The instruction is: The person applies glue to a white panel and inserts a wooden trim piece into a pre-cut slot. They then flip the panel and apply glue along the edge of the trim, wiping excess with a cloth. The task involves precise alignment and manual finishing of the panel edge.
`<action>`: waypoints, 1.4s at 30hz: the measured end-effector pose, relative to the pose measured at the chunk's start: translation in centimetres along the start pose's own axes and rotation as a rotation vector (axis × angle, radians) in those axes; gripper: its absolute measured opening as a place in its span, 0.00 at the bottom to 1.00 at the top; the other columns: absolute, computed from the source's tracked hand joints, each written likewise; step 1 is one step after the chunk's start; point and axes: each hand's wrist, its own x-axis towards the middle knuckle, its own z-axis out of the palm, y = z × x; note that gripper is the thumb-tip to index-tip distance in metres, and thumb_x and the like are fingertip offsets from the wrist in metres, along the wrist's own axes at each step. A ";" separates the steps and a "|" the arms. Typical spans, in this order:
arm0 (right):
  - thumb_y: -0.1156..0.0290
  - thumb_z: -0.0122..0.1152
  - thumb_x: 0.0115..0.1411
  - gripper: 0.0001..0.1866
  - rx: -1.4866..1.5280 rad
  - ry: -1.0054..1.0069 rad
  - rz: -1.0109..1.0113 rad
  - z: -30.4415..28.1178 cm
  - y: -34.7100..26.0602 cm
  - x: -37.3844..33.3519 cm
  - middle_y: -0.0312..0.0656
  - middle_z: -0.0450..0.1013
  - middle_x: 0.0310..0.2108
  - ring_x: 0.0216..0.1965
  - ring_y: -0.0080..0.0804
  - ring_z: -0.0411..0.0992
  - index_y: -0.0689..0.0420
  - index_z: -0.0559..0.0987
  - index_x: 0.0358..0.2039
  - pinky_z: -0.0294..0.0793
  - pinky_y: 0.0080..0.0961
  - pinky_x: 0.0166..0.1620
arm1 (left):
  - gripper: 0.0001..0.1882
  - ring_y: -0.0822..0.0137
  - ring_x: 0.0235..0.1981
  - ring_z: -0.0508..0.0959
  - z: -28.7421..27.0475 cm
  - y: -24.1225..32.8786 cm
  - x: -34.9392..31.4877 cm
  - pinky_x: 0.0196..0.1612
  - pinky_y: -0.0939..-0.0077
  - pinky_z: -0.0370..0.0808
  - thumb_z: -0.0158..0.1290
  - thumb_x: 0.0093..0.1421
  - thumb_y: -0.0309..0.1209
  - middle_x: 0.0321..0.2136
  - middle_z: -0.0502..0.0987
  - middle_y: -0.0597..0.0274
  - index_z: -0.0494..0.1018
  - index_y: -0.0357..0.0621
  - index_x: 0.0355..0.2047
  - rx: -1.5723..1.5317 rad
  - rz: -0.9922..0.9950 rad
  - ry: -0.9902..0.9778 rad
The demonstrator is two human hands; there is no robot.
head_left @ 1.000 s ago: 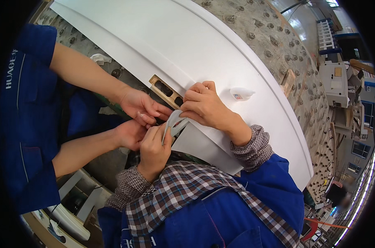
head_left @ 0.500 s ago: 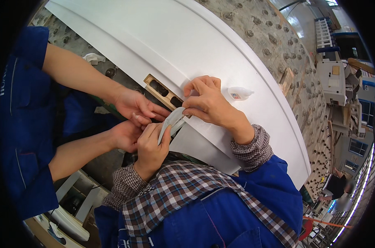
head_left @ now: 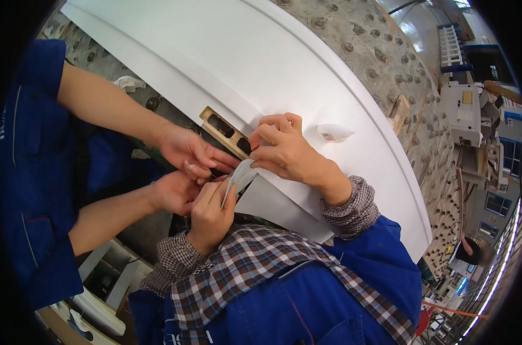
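Observation:
A pale grey, bent strip is gripped between my two hands; its exact kind does not show. My left hand is closed round its lower end, thumb pressed on the face. With thumb and fingertips, my right hand pinches the upper end, just above the white panel. Right beside that end is a light wooden piece with oval openings, set along the panel's edge. A co-worker's two hands reach in from the left, fingers close to the strip; whether they touch it is hidden.
A small white squeeze bottle lies on the panel to the right of my right hand. Beneath the panel is a grey table studded with round knobs. A wood block and a crumpled white cloth lie on it.
My right hand has shifted slightly down and left with the strip's upper end, and the strip is bent a little differently. The co-worker's hands have hardly moved.

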 end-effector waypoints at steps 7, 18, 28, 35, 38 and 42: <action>0.67 0.73 0.42 0.09 -0.018 0.014 -0.031 0.0 0.1 -0.2 0.30 0.70 0.38 0.50 0.37 0.65 0.48 0.80 0.26 0.52 0.42 0.52 | 0.12 0.54 0.31 0.77 0.1 -0.3 0.2 0.34 0.67 0.75 0.56 0.56 0.19 0.32 0.76 0.51 0.75 0.30 0.41 0.035 0.066 -0.011; 0.67 0.73 0.43 0.09 -0.067 0.030 0.006 -0.2 -0.1 0.0 0.29 0.70 0.37 0.50 0.35 0.65 0.48 0.81 0.26 0.53 0.42 0.52 | 0.14 0.53 0.32 0.77 -0.4 0.5 0.6 0.35 0.65 0.75 0.57 0.54 0.18 0.33 0.76 0.51 0.75 0.29 0.42 0.026 0.012 -0.080; 0.65 0.73 0.43 0.08 -0.094 0.050 0.021 0.1 0.0 0.0 0.29 0.69 0.36 0.50 0.35 0.66 0.48 0.80 0.24 0.54 0.43 0.51 | 0.14 0.52 0.32 0.78 -0.3 0.0 1.1 0.35 0.65 0.76 0.57 0.54 0.17 0.33 0.76 0.48 0.74 0.27 0.42 0.039 0.000 -0.089; 0.66 0.73 0.44 0.09 -0.131 0.015 0.040 -0.5 0.0 -0.2 0.29 0.69 0.36 0.50 0.36 0.65 0.48 0.81 0.25 0.53 0.42 0.52 | 0.14 0.53 0.32 0.77 0.4 0.3 1.3 0.35 0.65 0.75 0.57 0.54 0.18 0.33 0.75 0.49 0.74 0.29 0.43 -0.021 0.002 -0.091; 0.66 0.73 0.43 0.09 -0.110 0.019 0.002 0.2 -0.5 -0.1 0.29 0.70 0.37 0.51 0.36 0.65 0.49 0.81 0.25 0.53 0.42 0.52 | 0.14 0.53 0.32 0.76 0.1 -0.5 0.3 0.35 0.66 0.74 0.57 0.55 0.19 0.32 0.75 0.51 0.74 0.29 0.43 0.021 0.030 -0.045; 0.66 0.74 0.43 0.09 -0.143 0.043 0.019 -0.2 -0.2 -0.1 0.30 0.70 0.38 0.51 0.36 0.66 0.49 0.80 0.25 0.53 0.42 0.52 | 0.12 0.52 0.31 0.77 -0.2 0.2 1.2 0.35 0.65 0.75 0.57 0.56 0.19 0.31 0.75 0.50 0.75 0.28 0.41 0.023 0.011 -0.071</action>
